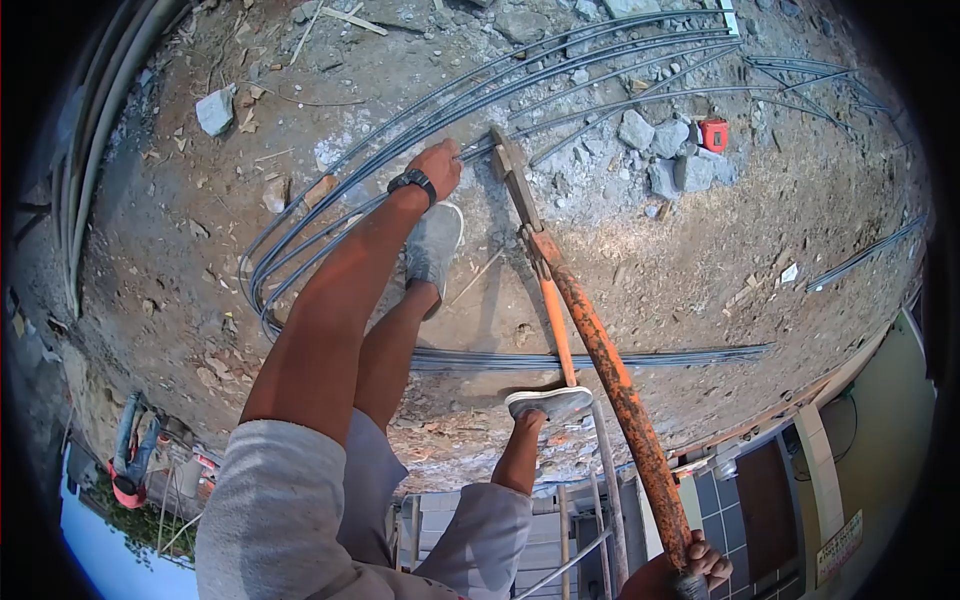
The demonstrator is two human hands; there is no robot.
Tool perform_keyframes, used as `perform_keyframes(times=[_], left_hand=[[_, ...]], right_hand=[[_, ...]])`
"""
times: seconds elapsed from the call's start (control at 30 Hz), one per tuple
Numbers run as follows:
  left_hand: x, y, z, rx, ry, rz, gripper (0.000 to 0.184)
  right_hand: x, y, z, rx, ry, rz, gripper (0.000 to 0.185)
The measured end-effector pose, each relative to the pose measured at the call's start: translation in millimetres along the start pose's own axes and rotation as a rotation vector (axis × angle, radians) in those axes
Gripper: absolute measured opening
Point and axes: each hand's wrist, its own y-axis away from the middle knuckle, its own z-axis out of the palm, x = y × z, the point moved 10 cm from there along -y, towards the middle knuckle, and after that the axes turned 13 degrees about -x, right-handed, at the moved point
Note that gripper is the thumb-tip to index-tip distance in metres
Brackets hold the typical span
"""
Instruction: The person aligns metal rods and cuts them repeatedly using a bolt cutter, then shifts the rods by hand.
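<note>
Orange paint, worn and spotted with dark patches, covers the long handle (612, 375) in your right hand (708, 562); this hand is closed around its far end, probably because a grip so far from the pivot gives more force; your left hand (436, 170) reaches forward and low, its fingers closed, as it seems, on a thin steel bar (479, 152), perhaps to line it up with the cutter head (515, 180); the bar arrives at this head, but whether the jaws stand apart or together on it, I cannot tell.

The cutter's second handle (556, 325) goes down to your right shoe (552, 402); the shoe appears to press on its end, I think to make it firm, since only one hand is on the tool; your left shoe (433, 245) is placed forward, near the left hand, maybe for balance; a dark watch (413, 182) sits on that wrist.

Farther out, bent bars (425, 122) run past the left hand and curve back in a loop; a straight bundle (690, 357) lies on the ground near the right shoe; to the right of the cutter head, a red tape measure (713, 135) rests against grey stones (692, 172), perhaps so that it stays easy to find.
</note>
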Motion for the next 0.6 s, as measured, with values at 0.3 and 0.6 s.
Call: perform_keyframes(times=[0.3, 0.6], left_hand=[[23, 22, -3, -0.071, -0.146, -0.058, 0.053], [33, 37, 14, -0.119, -0.302, -0.098, 0.070]], right_hand=[[78, 172, -56, 0.394, -0.488, 0.653, 0.062], [4, 95, -36, -0.237, 0.407, 1.629, 0.065]])
